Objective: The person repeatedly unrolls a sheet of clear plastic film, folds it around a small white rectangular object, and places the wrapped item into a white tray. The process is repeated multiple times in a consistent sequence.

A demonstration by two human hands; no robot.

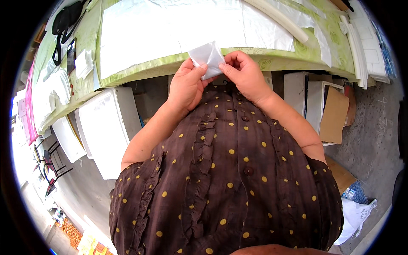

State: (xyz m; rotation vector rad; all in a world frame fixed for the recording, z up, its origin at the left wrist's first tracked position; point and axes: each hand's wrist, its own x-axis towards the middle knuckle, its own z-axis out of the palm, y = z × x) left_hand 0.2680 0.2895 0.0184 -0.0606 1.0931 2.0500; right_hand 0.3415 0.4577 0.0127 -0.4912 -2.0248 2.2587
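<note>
Between my two hands is a small white, slightly glossy folded sheet or packet (207, 56), held just in front of the table's near edge. My left hand (189, 83) pinches its lower left part, thumb on top. On the other side my right hand (244, 73) grips the right edge between thumb and bent fingers. The fingers behind the packet are partly hidden. Whether it is plastic or paper, I cannot tell.
A table with a green patterned cloth (170, 68) carries a large white sheet (170, 29) and a long pale roll (280, 19). At left lie a black bag (67, 21) and stacked white pieces (84, 63). Boxes (104, 127) stand below; a white bag (355, 219) rests at lower right.
</note>
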